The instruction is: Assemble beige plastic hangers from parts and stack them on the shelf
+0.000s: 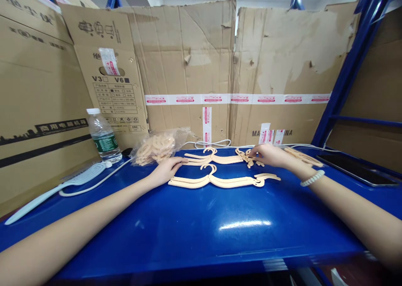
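Observation:
Two cream-coloured hangers lie on the blue table. The nearer hanger has its hook pointing away from me and a loose-looking piece at its right end. Behind it, the farther hanger lies parallel. My left hand is at the left end of the farther hanger, its fingers pressed together on that end. My right hand is over a small pile of cream pieces at the right, fingers curled down among them; what they pinch is too small to make out.
A clear bag of cream pieces, a water bottle and a pale blue brush lie to the left. Long cream pieces and a dark phone are at right. Cardboard stands behind the blue table.

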### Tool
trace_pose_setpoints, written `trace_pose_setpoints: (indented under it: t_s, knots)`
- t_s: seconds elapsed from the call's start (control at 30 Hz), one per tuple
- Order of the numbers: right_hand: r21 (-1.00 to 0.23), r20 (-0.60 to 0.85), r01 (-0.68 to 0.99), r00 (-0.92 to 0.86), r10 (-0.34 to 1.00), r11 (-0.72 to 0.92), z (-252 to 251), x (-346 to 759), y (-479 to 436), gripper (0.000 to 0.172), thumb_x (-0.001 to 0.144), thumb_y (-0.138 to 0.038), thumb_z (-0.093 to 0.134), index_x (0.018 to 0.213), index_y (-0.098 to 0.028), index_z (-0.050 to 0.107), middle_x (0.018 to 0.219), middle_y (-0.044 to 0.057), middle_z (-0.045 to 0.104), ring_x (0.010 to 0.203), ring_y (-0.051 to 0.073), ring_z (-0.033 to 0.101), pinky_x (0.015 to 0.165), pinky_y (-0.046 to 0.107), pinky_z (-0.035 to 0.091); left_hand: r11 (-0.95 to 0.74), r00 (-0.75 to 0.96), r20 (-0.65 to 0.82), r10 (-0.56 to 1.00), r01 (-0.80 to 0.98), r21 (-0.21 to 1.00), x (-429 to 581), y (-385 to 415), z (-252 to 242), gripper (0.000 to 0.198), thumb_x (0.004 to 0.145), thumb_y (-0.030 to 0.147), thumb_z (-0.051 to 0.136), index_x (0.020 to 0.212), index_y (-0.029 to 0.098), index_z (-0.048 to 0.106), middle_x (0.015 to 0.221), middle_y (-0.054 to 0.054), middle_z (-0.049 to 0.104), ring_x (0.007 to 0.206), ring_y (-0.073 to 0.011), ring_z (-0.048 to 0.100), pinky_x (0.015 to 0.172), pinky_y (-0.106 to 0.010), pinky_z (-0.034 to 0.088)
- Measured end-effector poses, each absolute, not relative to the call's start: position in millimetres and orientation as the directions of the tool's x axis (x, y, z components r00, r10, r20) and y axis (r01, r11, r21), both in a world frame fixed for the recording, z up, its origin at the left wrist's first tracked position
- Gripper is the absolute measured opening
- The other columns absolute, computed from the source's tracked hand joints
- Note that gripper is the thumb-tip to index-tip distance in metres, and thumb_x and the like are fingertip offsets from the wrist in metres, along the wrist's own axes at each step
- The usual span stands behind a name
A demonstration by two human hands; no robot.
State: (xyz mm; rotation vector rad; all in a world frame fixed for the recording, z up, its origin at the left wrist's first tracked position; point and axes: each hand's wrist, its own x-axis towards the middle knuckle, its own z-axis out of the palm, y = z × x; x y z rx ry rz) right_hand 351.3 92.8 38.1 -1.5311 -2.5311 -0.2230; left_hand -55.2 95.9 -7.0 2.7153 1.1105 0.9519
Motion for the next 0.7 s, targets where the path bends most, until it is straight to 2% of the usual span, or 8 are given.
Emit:
trace_pose_setpoints:
  t_s: [0.37, 0.57, 0.7]
  knots:
    - [0.099, 0.220, 0.921, -0.390, 0.894, 0.377, 29.0, 342.2, 92.2, 0.019, 0.080, -0.012, 0.053, 0.089, -0.018, 0.069, 0.092, 0.009, 0.072, 0.084, 0.023, 0.066, 0.066, 0.026, 0.044, -0.726, 0.535, 0.509, 0.674, 0.605, 0.326, -52.2, 99.6, -9.9, 0.019, 0.083, 0.021, 0.054, 0.096, 0.016, 0.067, 0.103, -0.009, 0.071, 0.092, -0.0197, 0.069, 0.081, -0.035, 0.057]
    - [0.126, 0.218, 0.918, -0.396, 0.892, 0.377, 28.6, 337.8, 92.2, 0.023, 0.077, -0.005, 0.050, 0.088, -0.018, 0.066, 0.090, 0.008, 0.071, 0.083, 0.020, 0.065, 0.065, 0.024, 0.041, -0.710, 0.531, 0.509, 0.678, 0.653, 0.263, -46.5, 99.1, -6.1, 0.013, 0.079, 0.016, 0.059, 0.089, 0.016, 0.068, 0.090, -0.007, 0.072, 0.077, -0.0183, 0.068, 0.069, -0.030, 0.057]
    - [0.143, 0.246, 0.916, -0.401, 0.882, 0.376, 29.4, 334.9, 91.0, 0.021, 0.079, -0.006, 0.050, 0.088, -0.018, 0.065, 0.090, 0.007, 0.070, 0.082, 0.021, 0.065, 0.065, 0.025, 0.041, -0.707, 0.551, 0.497, 0.671, 0.677, 0.205, -42.7, 96.9, -3.3, 0.012, 0.078, 0.013, 0.060, 0.084, 0.015, 0.069, 0.081, -0.006, 0.070, 0.067, -0.0164, 0.065, 0.063, -0.027, 0.053]
